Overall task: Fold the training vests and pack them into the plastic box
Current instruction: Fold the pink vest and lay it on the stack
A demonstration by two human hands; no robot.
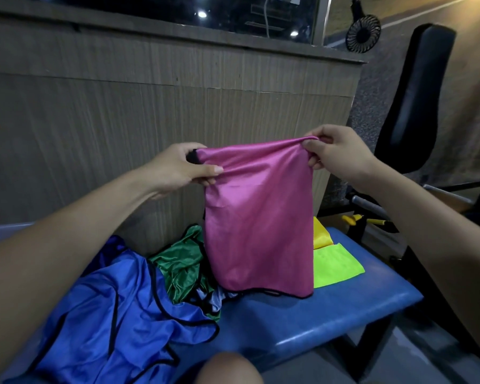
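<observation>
A pink vest [258, 217] with black trim hangs folded in half above the blue bench [316, 314]. My left hand [183, 167] pinches its upper left corner and my right hand [336, 153] pinches its upper right corner. Its lower edge touches the bench. A crumpled blue vest [117, 322] lies at the near left, with a green vest [183, 261] bunched behind it. To the right of the pink vest lie a folded neon-green vest [336, 267] and a yellow vest [320, 234]. No plastic box is in view.
A wood-panelled counter wall [150, 106] rises right behind the bench. A black chair [416, 101] stands at the right, with metal bars and yellow-handled tools [372, 220] below it. A small black fan [363, 33] sits on the counter top. My knee [227, 370] shows at the bottom.
</observation>
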